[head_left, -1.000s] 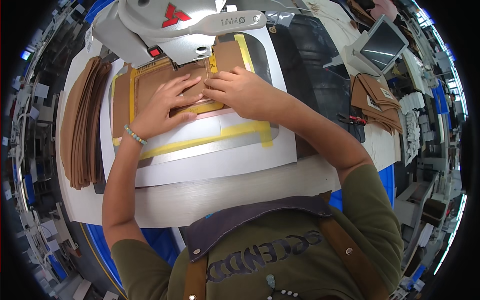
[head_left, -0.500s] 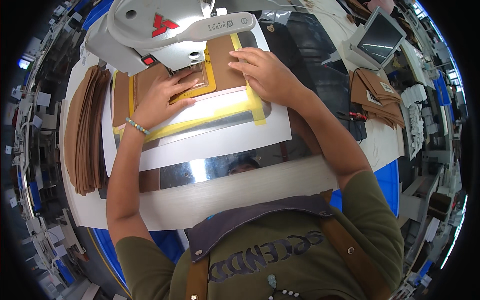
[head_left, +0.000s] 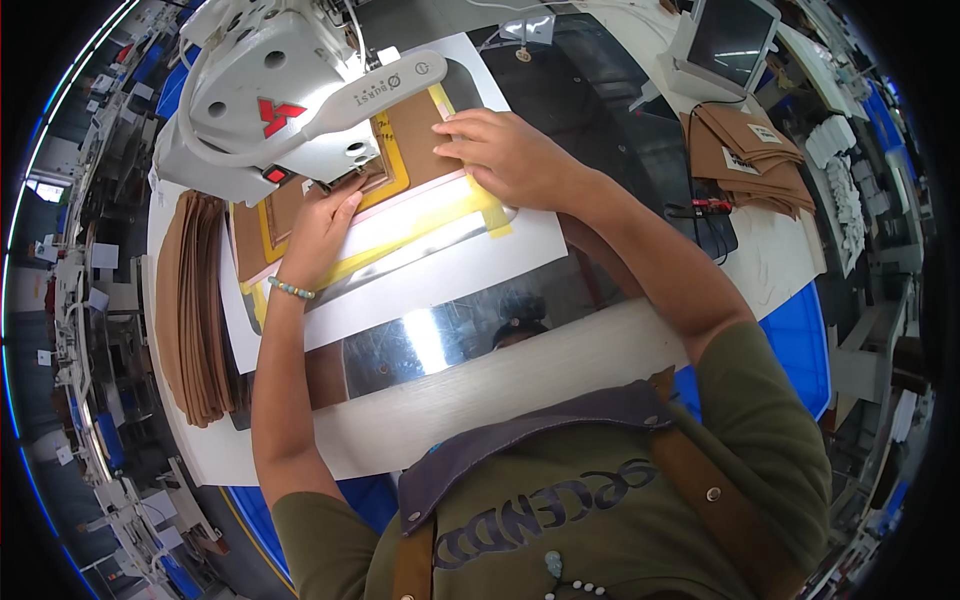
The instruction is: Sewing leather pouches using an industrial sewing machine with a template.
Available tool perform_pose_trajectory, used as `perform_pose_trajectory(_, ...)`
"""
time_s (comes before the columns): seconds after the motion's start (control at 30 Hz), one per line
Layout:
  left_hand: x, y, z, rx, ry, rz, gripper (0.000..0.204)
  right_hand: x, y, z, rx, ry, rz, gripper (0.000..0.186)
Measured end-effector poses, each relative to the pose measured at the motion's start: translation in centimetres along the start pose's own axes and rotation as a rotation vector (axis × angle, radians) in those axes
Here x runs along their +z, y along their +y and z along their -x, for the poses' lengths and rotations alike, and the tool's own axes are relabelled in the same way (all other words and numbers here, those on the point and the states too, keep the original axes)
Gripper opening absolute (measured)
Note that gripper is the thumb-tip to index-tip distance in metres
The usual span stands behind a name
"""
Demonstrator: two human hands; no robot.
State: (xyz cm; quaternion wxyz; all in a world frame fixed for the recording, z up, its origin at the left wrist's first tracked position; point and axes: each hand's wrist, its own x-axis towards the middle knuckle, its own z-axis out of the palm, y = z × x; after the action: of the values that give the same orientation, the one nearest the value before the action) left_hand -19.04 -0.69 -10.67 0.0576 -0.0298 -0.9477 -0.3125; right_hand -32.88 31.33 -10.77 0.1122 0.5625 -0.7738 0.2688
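My left hand (head_left: 325, 228), with a beaded bracelet at its wrist, rests with fingers stretched over the yellow frame (head_left: 397, 168) on a brown panel (head_left: 421, 135). Its fingertips reach under the white sewing machine head (head_left: 300, 110) and are partly hidden there. At the panel's right edge lies my right hand (head_left: 512, 160), fingers extended and slightly apart, touching the panel and the yellow tape beside it. Under both is a white sheet (head_left: 520, 240) carrying a strip of yellow tape (head_left: 400, 245). Neither hand lifts anything.
A tall stack of brown pieces (head_left: 190, 310) stands at the left. Labelled brown pieces (head_left: 745, 150) lie to the right, near a screen (head_left: 727, 42) and a small red-handled tool (head_left: 710, 206). Nearer me are a shiny metal plate (head_left: 450, 340) and the table's pale front edge (head_left: 520, 385).
The view has shifted and tilted. My left hand's fingers have drawn closer together and now sit further under the machine head. My right hand stays at the panel's right edge.
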Motion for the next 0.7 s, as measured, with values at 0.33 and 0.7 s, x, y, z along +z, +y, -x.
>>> perform_pose_trajectory(0.33, -8.1, -9.4, 5.2, -0.098, 0.306, -0.396, 0.035, 0.5, -0.8, -0.2, -0.075, 0.033, 0.001, 0.026)
perform_pose_trajectory(0.7, -8.4, -13.4, 8.5, -0.233, 0.231, -0.534, 0.049, -3.8, -2.0, -0.3, -0.011, -0.008, -0.070, 0.025)
